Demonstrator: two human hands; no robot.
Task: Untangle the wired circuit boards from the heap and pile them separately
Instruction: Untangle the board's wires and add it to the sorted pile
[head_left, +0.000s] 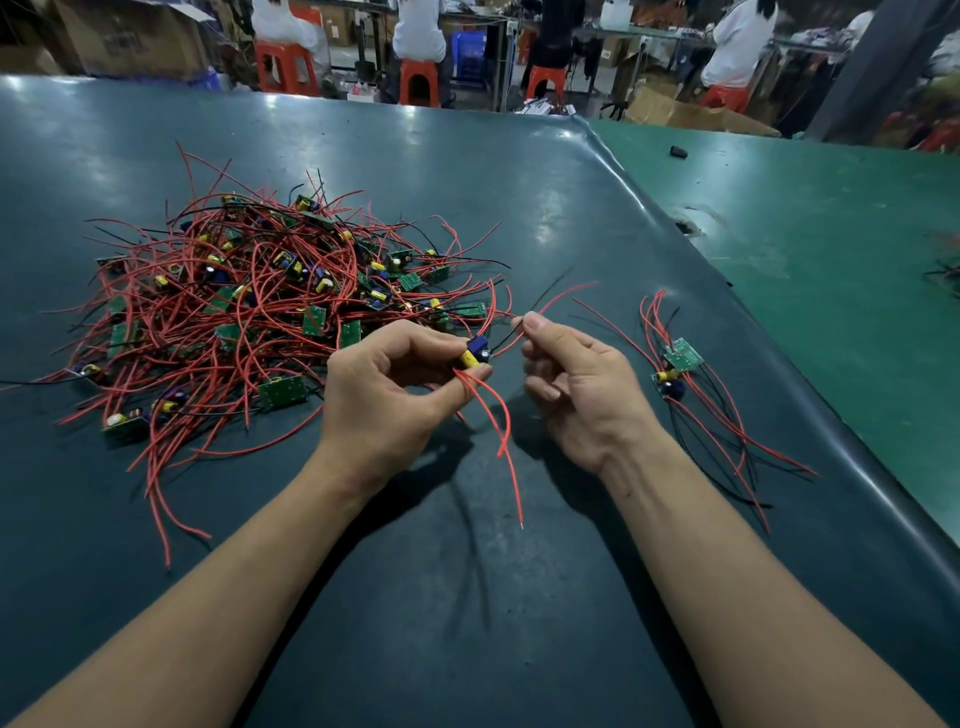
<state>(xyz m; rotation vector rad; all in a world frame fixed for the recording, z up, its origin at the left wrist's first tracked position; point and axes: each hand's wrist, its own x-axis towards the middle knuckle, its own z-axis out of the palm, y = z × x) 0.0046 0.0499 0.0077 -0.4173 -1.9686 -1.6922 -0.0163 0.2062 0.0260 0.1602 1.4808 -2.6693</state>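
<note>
Overhead light falls on the dark mat (467, 171), which returns pale, soft patches of glare across its far half and a bright streak along its raised right edge. Soft shadows of both forearms and of the hanging wire (498, 431) lie on the mat beneath the left hand (395, 384) and right hand (576, 389). The wide-angle lens bows straight lines near the frame edges. The background workshop appears dimmer and slightly smeared; the right margin shows motion blur. The centre remains sharp.

Bare forearms and two hands (left hand (395, 384), right hand (582, 395)).
</note>
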